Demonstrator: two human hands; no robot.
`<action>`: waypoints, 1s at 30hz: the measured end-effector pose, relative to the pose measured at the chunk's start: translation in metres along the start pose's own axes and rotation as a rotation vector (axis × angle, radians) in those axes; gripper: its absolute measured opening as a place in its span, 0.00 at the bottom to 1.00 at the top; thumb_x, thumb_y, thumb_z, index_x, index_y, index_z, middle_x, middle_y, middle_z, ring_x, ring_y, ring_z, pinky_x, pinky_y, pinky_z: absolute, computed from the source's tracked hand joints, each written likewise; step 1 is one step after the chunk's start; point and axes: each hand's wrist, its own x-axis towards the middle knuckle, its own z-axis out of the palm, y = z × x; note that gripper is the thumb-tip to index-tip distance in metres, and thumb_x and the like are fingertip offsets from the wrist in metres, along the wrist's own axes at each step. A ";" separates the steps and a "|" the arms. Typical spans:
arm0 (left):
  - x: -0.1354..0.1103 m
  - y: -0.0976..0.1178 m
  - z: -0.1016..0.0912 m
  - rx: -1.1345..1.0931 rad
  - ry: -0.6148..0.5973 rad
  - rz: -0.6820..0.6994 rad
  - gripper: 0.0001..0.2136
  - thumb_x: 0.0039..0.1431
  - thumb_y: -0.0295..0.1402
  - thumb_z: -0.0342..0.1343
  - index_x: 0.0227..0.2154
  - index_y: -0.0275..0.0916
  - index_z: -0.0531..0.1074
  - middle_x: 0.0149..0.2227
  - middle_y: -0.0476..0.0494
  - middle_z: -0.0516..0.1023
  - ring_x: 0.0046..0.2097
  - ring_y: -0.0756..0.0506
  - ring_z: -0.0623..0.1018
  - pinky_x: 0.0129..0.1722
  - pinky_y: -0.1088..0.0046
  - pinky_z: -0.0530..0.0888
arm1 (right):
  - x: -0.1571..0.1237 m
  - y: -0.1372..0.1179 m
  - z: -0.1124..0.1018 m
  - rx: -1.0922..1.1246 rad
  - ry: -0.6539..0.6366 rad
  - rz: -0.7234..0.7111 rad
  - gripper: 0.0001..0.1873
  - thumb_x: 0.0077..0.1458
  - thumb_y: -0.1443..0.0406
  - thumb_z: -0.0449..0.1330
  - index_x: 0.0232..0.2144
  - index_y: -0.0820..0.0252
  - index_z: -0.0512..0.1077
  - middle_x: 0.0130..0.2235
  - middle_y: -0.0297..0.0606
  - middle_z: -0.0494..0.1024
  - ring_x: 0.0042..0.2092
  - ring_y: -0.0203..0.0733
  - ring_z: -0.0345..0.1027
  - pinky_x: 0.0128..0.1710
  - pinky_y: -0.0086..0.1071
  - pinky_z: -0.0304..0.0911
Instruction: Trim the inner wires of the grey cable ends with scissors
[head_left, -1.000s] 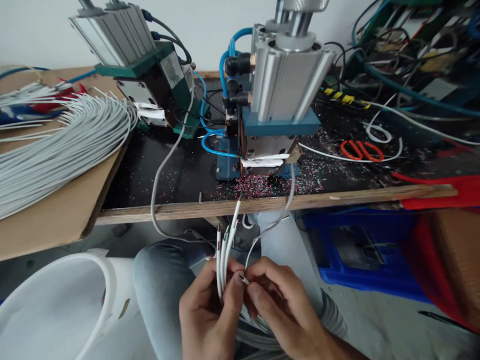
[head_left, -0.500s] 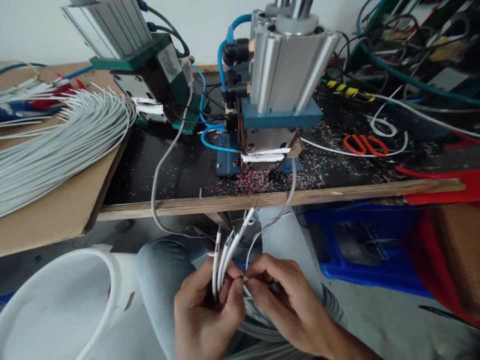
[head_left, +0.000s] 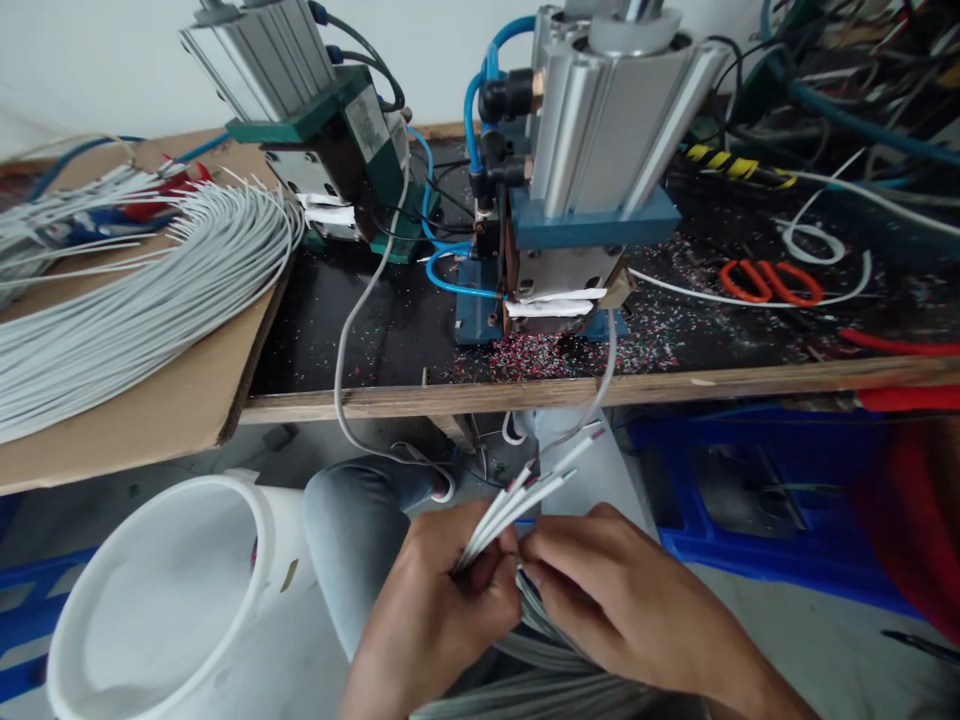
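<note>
My left hand (head_left: 450, 590) is closed around several white cables (head_left: 517, 500). Their cut ends fan up and to the right above the fist, with small red and green wire tips showing. Close beside it, my right hand (head_left: 607, 580) has its fingers curled in a pinch at the left fingertips, on what looks like a cable end, mostly hidden by the fingers. Below both hands, a thick bundle of grey-white cables (head_left: 525, 690) lies across the lap. Straight ahead on the bench stands a pneumatic press (head_left: 600, 140) with white wrapping on its jaw.
A second press (head_left: 322, 130) stands left of the first. A coil of white cables (head_left: 150, 310) rests on cardboard at the left. Orange-handled scissors (head_left: 769, 282) lie right. A white bucket (head_left: 262, 520) stands lower left; a blue crate (head_left: 720, 560) is under the bench (head_left: 360, 402).
The view has shifted left, so the bench things sit further right. The cables in my left hand have tipped from nearly upright to leaning right, and my right fingers have curled in more.
</note>
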 end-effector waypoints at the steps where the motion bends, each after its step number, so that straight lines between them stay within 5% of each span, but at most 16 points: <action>1: 0.000 -0.002 0.000 -0.002 -0.020 -0.017 0.07 0.52 0.24 0.60 0.22 0.42 0.73 0.18 0.55 0.57 0.21 0.52 0.56 0.20 0.74 0.53 | 0.001 0.000 0.001 -0.015 -0.011 -0.015 0.09 0.66 0.65 0.52 0.33 0.51 0.68 0.28 0.28 0.77 0.28 0.39 0.72 0.30 0.34 0.63; 7: -0.002 -0.002 0.019 -0.323 0.387 -0.047 0.09 0.56 0.37 0.65 0.21 0.44 0.76 0.19 0.51 0.65 0.22 0.49 0.63 0.22 0.72 0.64 | 0.004 -0.004 0.026 0.319 0.354 0.146 0.07 0.67 0.59 0.52 0.37 0.47 0.69 0.25 0.25 0.76 0.23 0.37 0.71 0.25 0.33 0.62; 12: -0.001 -0.006 0.010 -0.333 0.133 -0.138 0.09 0.42 0.22 0.67 0.17 0.40 0.74 0.16 0.58 0.56 0.20 0.54 0.53 0.20 0.75 0.50 | -0.004 0.005 0.019 0.162 0.044 0.019 0.07 0.66 0.64 0.54 0.35 0.48 0.70 0.27 0.25 0.78 0.27 0.37 0.74 0.31 0.33 0.65; 14: 0.000 -0.010 0.012 -0.364 0.173 -0.136 0.08 0.44 0.24 0.68 0.18 0.39 0.75 0.16 0.57 0.59 0.20 0.53 0.55 0.20 0.76 0.53 | -0.003 0.004 0.023 0.200 0.136 0.065 0.07 0.66 0.64 0.55 0.34 0.49 0.71 0.26 0.25 0.77 0.26 0.36 0.72 0.30 0.30 0.65; 17: -0.001 -0.017 0.031 -0.464 0.441 -0.116 0.10 0.55 0.38 0.67 0.24 0.40 0.76 0.22 0.53 0.69 0.25 0.51 0.64 0.25 0.75 0.66 | 0.004 -0.006 0.043 0.408 0.457 0.221 0.08 0.66 0.62 0.55 0.36 0.49 0.73 0.23 0.24 0.74 0.22 0.35 0.68 0.24 0.27 0.63; 19: -0.002 -0.019 0.047 -0.524 0.509 -0.123 0.12 0.57 0.43 0.66 0.26 0.41 0.76 0.24 0.52 0.72 0.26 0.50 0.68 0.28 0.74 0.70 | 0.009 -0.014 0.057 0.505 0.575 0.287 0.08 0.67 0.62 0.55 0.36 0.49 0.74 0.22 0.23 0.73 0.20 0.34 0.67 0.21 0.26 0.63; 24: -0.004 -0.015 0.060 -0.700 0.621 -0.184 0.14 0.50 0.44 0.73 0.26 0.38 0.79 0.22 0.53 0.73 0.25 0.52 0.67 0.24 0.80 0.68 | 0.011 -0.019 0.067 0.544 0.614 0.298 0.08 0.65 0.62 0.56 0.38 0.47 0.76 0.24 0.24 0.76 0.21 0.34 0.69 0.21 0.25 0.65; 30: -0.002 -0.012 0.049 -0.696 0.462 -0.174 0.14 0.52 0.44 0.72 0.32 0.39 0.79 0.21 0.54 0.70 0.23 0.53 0.64 0.22 0.82 0.64 | 0.010 -0.013 0.061 0.500 0.603 0.296 0.07 0.64 0.62 0.57 0.38 0.46 0.75 0.22 0.23 0.74 0.21 0.37 0.69 0.20 0.27 0.65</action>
